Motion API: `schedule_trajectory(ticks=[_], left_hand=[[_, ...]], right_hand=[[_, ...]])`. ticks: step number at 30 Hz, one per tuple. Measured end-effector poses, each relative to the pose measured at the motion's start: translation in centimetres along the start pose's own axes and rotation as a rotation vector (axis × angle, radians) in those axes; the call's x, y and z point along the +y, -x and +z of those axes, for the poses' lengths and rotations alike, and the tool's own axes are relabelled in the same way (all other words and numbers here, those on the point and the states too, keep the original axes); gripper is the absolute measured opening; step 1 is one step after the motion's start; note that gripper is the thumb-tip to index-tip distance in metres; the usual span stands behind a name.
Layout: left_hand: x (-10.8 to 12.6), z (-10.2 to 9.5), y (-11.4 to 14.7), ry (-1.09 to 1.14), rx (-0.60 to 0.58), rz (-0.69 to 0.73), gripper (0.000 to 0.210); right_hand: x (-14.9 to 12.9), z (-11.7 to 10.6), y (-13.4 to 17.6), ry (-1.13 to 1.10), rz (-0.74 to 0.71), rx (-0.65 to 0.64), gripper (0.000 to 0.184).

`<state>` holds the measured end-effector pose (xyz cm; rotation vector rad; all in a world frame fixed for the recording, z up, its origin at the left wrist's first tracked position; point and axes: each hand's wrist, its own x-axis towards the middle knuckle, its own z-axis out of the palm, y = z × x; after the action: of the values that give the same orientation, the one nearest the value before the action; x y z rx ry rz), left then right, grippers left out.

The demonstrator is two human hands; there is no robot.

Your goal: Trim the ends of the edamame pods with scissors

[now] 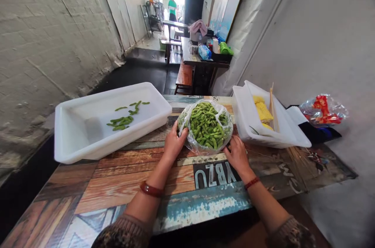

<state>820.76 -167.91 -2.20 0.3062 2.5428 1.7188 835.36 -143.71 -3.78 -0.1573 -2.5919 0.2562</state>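
A clear plastic bag (202,148) sits on the table with its mouth open upward, full of green edamame pods (207,125). At its left side, my left hand (175,140) grips the bag's edge between thumb and fingers. My right hand (236,153) is closed on the plastic at the lower right, its fingertips partly hidden. To the left stands a long white plastic tub (96,144) with several loose pods (120,122) on its bottom.
Right of the bag, white plastic bins (249,132) hold yellow food (262,110) and thin wooden skewers (274,109). Loose skewers (299,158) and a bag of red packets (324,109) lie farther right. Beyond are a bench (184,74), another table (190,56) and a distant person (172,6).
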Motion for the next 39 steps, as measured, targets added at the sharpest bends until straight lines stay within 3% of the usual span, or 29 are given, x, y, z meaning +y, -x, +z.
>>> schedule_trajectory(ticks=[4, 8, 10, 13, 17, 21, 33, 39], left_hand=[[-0.9, -0.4, 0.1, -0.047, -0.019, 0.032, 0.06], [-1.4, -0.8, 0.6, -0.069, 0.092, 0.106, 0.046], [-1.4, -0.8, 0.9, -0.095, 0.134, 0.132, 0.037], [-1.4, -1.2, 1.5, -0.119, 0.127, 0.148, 0.017], [-2.1, -2.7, 2.8, -0.089, 0.069, 0.148, 0.006], [-2.9, -4.5, 4.6, -0.018, 0.034, 0.151, 0.011], [-3.5, -5.2, 5.6, 0.143, 0.014, 0.135, 0.015], [-3.2, -5.3, 5.6, 0.183, 0.031, 0.13, 0.015]], right_hand=[[-0.5, -1.0, 0.8, -0.027, 0.052, 0.132, 0.015], [-3.4, -3.2, 1.1, -0.093, 0.046, 0.217, 0.016], [-5.8, -4.3, -0.1, -0.167, -0.096, 0.151, 0.02], [-9.5, -5.0, -3.2, -0.124, -0.263, -0.063, 0.032], [-13.0, -3.8, -6.5, 0.166, -0.181, -0.252, 0.063], [-14.5, -2.0, -6.5, 0.298, -0.167, -0.266, 0.084], [-12.8, -2.4, -6.3, 0.15, -0.315, -0.293, 0.043], [-13.7, -1.4, -4.6, 0.096, -0.229, -0.145, 0.026]])
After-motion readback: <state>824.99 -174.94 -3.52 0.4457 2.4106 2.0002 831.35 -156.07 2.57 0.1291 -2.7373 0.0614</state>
